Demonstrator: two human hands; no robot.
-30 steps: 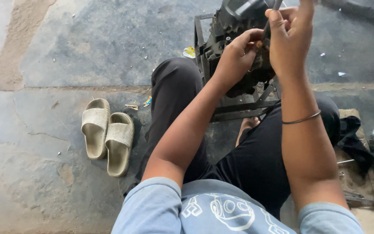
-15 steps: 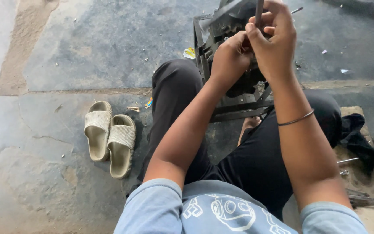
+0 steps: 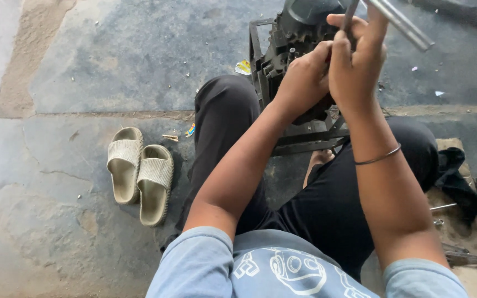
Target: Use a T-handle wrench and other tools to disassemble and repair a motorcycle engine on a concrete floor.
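Head view, item one: dark engine block [image 3: 299, 33] in a black metal frame [image 3: 310, 138], standing on the stone floor between the seated person's knees. Right hand [image 3: 357, 60] curled around a thin metal rod [image 3: 350, 14]; left hand [image 3: 305, 80] pressed on the engine, fingers bent. Beige slippers [image 3: 139, 174] lie well apart to the left.

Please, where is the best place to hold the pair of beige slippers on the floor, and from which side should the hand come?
Probably from above: the slippers lie flat, soles down, side by side and touching. Their wide ribbed straps arch over the front, so fingers could hook under both straps together.
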